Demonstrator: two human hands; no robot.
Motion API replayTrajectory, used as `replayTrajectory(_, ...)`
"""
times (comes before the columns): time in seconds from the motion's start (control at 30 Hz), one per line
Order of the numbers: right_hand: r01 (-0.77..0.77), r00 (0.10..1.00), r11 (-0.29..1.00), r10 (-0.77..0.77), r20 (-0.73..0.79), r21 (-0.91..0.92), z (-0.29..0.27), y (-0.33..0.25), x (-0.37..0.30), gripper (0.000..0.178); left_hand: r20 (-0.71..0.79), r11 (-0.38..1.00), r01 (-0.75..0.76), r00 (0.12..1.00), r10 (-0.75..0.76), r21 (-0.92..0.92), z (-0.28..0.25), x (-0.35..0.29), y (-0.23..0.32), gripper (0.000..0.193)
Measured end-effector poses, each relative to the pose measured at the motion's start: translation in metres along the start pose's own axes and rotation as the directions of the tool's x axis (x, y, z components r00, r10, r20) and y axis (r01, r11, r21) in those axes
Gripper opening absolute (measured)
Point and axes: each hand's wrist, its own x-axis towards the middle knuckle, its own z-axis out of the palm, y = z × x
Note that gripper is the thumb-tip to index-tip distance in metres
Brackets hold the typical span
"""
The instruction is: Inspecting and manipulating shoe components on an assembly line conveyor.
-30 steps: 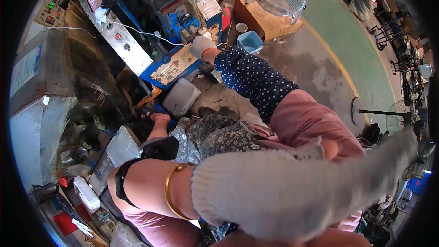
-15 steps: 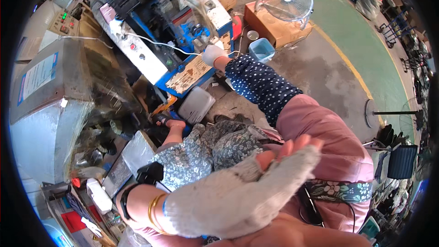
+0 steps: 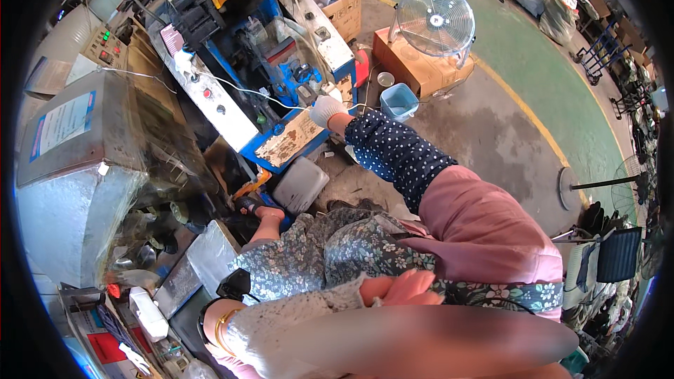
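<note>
My right hand (image 3: pixel 327 111), in a whitish glove, is at the front corner of a blue and white machine (image 3: pixel 295 133), beside its blue clamp-like fittings (image 3: pixel 295 81). A thin white cable (image 3: pixel 246 90) runs to this hand and shows again past it. Its fingers are turned away, so what they grip, if anything, is hidden. Close to the camera, my left hand (image 3: pixel 404 288) wears a worn light glove with bare fingertips. Those fingers stretch out near my patterned belt (image 3: pixel 505 295), with nothing visible in them. A blurred patch covers the area just below it.
A round metal fan (image 3: pixel 437 21) stands on a cardboard box (image 3: pixel 407 63), near a light blue bucket (image 3: pixel 399 102). On the left is a large grey metal housing (image 3: pixel 70 140). A grey plastic canister (image 3: pixel 300 184) sits below the machine. Bags and carts line the far right.
My left hand has moved down and to the left, toward the lower edge. My right hand stays at the machine's corner. The view has shifted slightly.
</note>
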Motion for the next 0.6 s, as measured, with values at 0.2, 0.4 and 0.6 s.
replayTrajectory(0.2,0.105,0.989,0.988,-0.092,0.115,-0.114,-0.005,0.001,0.0,0.036,0.047,0.989,-0.07,0.997,0.064,0.128,-0.001,-0.01,-0.002,0.047)
replayTrajectory(0.4,0.006,0.998,0.997,-0.011,0.06,0.081,0.0,0.003,0.003,0.038,-0.316,0.946,-0.292,0.919,0.237,-0.141,-0.079,-0.164,-0.019,0.046)
replayTrajectory(0.6,-0.103,0.994,0.982,0.105,-0.004,0.158,0.006,0.002,0.006,0.032,-0.812,0.495,-0.866,0.245,0.53,0.063,-0.192,-0.412,-0.033,0.046)
